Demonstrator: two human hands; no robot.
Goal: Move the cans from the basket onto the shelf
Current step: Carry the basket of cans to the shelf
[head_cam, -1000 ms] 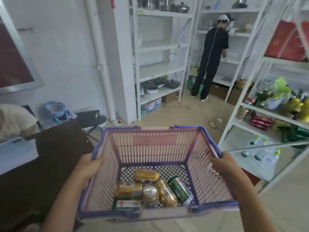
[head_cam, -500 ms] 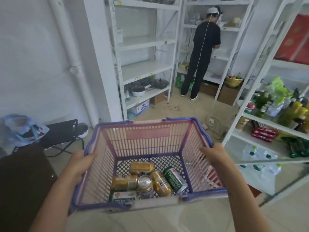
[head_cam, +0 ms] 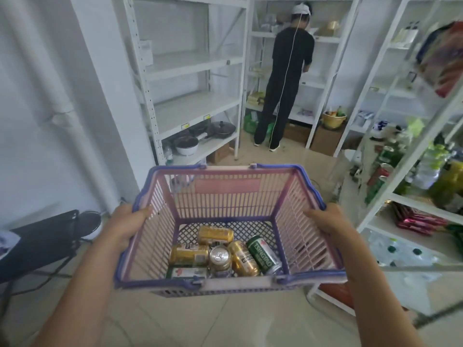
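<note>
Pink plastic basket (head_cam: 233, 194): our left hand (head_cam: 122, 226) and right hand (head_cam: 325, 224) have fingers clamped on its rims; tilting may roll the loose cans (head_cam: 225, 254).

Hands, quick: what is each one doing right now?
Left hand: closed on the left rim of the pink and purple plastic basket.
Right hand: closed on its right rim.
</note>
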